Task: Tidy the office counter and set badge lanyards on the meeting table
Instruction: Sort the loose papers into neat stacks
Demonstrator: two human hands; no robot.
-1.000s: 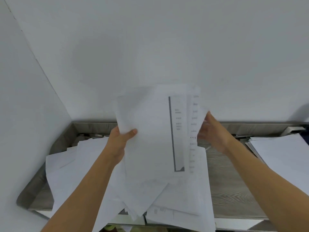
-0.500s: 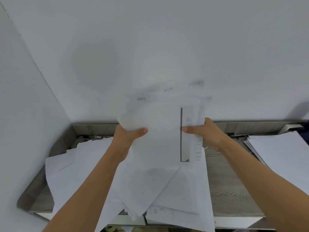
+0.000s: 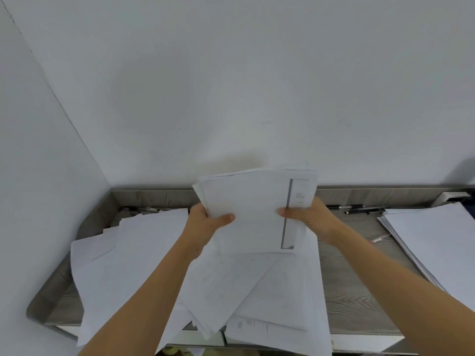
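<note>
Both hands hold a sheaf of white papers [image 3: 253,209] upright above the middle of the grey wood-grain counter [image 3: 357,294], with its lower edge down among the sheets lying there. The left hand [image 3: 205,228] grips the sheaf's left edge, thumb across the front and fingers curled behind. The right hand [image 3: 309,217] grips the right edge the same way, its thumb beside a dark printed bar that runs down the front sheet. Under the sheaf, loose sheets [image 3: 272,296] lie fanned at angles, and some overhang the counter's front edge. More loose paper [image 3: 133,255] spreads over the left end of the counter, reaching toward the back left corner, where small dark items show but are too blurred to name. At the right end sits a squarer pile of papers [image 3: 437,250]. Several dark pens [image 3: 359,208] lie along the back edge between the right hand and that pile, and a thin pen [image 3: 380,238] lies on bare counter just left of the pile. A white box [image 3: 453,197] stands in the back right corner
</note>
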